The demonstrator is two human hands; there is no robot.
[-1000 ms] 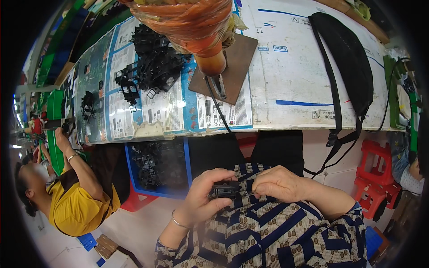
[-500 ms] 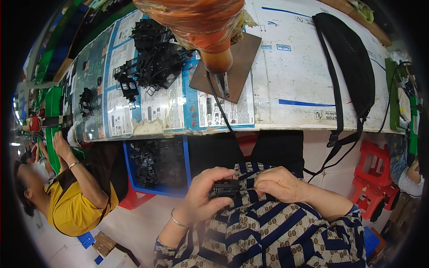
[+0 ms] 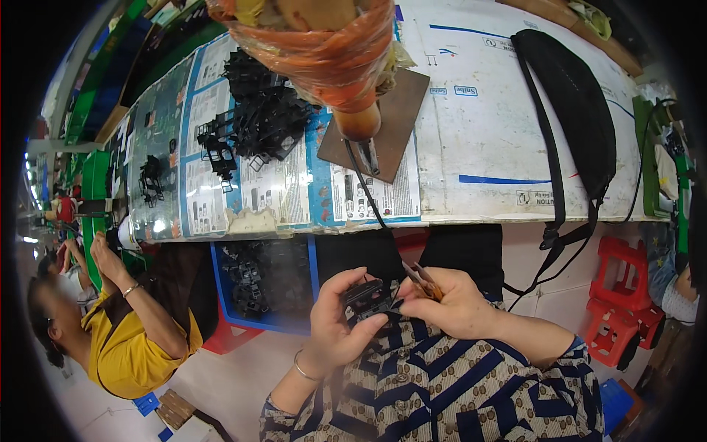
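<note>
Black plastic frame point(image 3: 366, 300) is held above the lap, in front of the patterned shirt point(image 3: 412, 383), by the left hand point(image 3: 335, 324), whose grip is narrowed about it between thumb and fingers. A slim pointed tool point(image 3: 424, 283) is clasped in the right hand's point(image 3: 453, 303) grip, and the right thumb is placed near the frame's right end, though contact cannot be told. On the table point(image 3: 456, 202) more black frames point(image 3: 269, 121) are heaped beside a brown board point(image 3: 403, 118), and similar parts are contained in the blue bin point(image 3: 314, 265) below.
</note>
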